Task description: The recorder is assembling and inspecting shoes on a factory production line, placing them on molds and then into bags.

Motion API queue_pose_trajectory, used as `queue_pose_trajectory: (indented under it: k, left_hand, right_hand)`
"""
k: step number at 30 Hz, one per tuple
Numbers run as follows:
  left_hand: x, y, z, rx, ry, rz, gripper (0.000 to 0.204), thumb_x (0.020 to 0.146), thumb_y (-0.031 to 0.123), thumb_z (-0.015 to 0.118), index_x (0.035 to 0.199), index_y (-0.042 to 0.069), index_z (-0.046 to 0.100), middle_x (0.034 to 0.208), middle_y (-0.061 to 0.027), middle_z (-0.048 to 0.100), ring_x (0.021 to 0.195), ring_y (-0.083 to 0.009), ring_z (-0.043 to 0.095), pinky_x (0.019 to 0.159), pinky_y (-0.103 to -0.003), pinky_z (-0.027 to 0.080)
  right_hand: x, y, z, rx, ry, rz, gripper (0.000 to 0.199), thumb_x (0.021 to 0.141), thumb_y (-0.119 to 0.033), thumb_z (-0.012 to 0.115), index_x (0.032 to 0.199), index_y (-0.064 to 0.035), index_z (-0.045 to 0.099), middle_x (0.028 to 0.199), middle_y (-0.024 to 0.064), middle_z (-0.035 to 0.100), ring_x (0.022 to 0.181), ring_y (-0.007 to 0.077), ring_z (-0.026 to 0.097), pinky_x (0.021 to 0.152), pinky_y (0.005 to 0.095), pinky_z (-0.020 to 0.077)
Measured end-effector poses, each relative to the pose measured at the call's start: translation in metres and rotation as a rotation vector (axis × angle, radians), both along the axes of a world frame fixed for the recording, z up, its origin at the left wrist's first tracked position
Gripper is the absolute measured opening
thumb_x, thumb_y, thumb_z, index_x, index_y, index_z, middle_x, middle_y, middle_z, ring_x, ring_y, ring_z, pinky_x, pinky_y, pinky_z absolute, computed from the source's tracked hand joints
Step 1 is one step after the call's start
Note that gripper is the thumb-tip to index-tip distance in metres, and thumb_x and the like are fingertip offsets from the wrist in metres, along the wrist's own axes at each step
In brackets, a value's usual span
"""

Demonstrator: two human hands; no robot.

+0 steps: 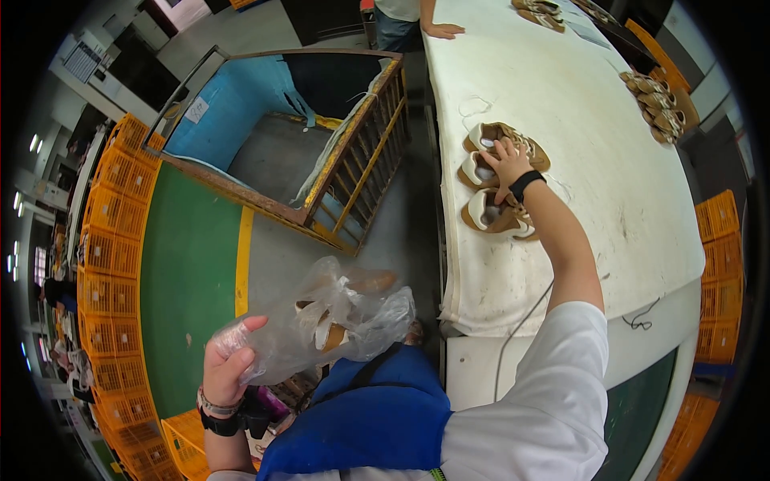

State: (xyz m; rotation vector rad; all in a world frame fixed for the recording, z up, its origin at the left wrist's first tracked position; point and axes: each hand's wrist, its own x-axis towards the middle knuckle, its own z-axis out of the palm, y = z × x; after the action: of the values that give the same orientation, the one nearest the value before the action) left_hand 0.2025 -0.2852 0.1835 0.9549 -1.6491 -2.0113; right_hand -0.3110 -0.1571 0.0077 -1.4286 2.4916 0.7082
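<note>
My left hand (224, 367) is closed on a clear plastic bag (277, 341), pinching it between thumb and fingers. Inside the bag lie brown and white shoes (333, 337), partly blurred by the film. On the white-covered table (577, 240) to the right, several tan shoes with white heels stand side by side: a near shoe (485, 212), a middle shoe (475, 170) and a far shoe (525, 143). My right hand (511, 167) lies over them with its fingers spread, touching the middle one. Whether it grips that shoe is not plain.
A rusty-framed cart (353, 172) with blue lining stands left of the table. More shoes (658, 108) sit along the table's far right. A black cord (642, 317) hangs near its front edge. Orange crates (112, 289) line the left side. Another person's hand (443, 30) rests on the table's far end.
</note>
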Motion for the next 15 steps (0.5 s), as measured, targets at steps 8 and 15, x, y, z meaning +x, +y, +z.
queue_pose_trajectory:
  k: [8, 15]
  left_hand:
    - [0.003, -0.002, 0.003, -0.071, -0.144, 0.066, 0.050, 0.076, 0.020, 0.063, 0.116, -0.005, 0.048, 0.061, 0.0097, 0.040, 0.052, -0.0001, 0.035, 0.047, -0.016, 0.027]
    - [0.051, -0.012, -0.002, -0.056, -0.048, 0.090, 0.057, 0.077, 0.020, 0.061, 0.122, -0.007, 0.040, 0.089, -0.0040, 0.054, 0.077, -0.0090, 0.051, 0.071, -0.022, 0.040]
  right_hand:
    - [-0.025, -0.012, -0.035, -0.405, -0.254, 0.077, 0.063, 0.055, -0.019, 0.071, 0.112, -0.0181, 0.045, 0.096, 0.0152, 0.058, 0.096, 0.0320, 0.053, 0.088, 0.0428, 0.0369]
    - [0.083, 0.005, 0.021, -0.768, -0.682, -0.117, 0.053, 0.062, -0.003, 0.067, 0.110, -0.0110, 0.046, 0.090, 0.0149, 0.059, 0.086, 0.0294, 0.058, 0.077, 0.0360, 0.0446]
